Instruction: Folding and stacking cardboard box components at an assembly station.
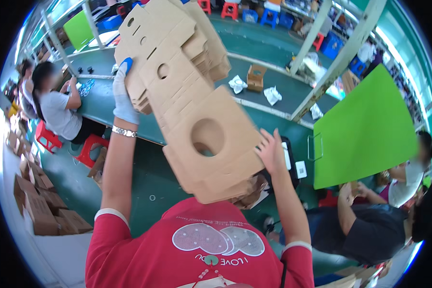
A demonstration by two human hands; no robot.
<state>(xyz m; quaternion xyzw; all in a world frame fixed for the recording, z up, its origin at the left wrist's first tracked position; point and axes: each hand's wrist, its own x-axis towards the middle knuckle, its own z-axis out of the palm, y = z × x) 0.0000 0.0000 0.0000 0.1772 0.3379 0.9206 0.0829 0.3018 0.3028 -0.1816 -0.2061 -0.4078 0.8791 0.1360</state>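
Observation:
A stack of flat, die-cut cardboard box blanks (185,105) is held up in front of me, slanting from upper left to lower right. The top blank has a large round hole in its lower panel and smaller holes further up. My left hand (124,98), in a pale glove with blue fingertips, grips the stack's left edge; some of its fingers are hidden behind the cardboard. At the right edge of the lower panel is my bare right hand (271,151), its fingers bent onto the board's edge.
Behind the stack runs a long green workbench (245,113) with a small open carton (256,78) and white wrapped pieces (272,95). A green panel (369,137) stands at right. Seated people work on both sides. Brown cartons (43,206) lie at lower left.

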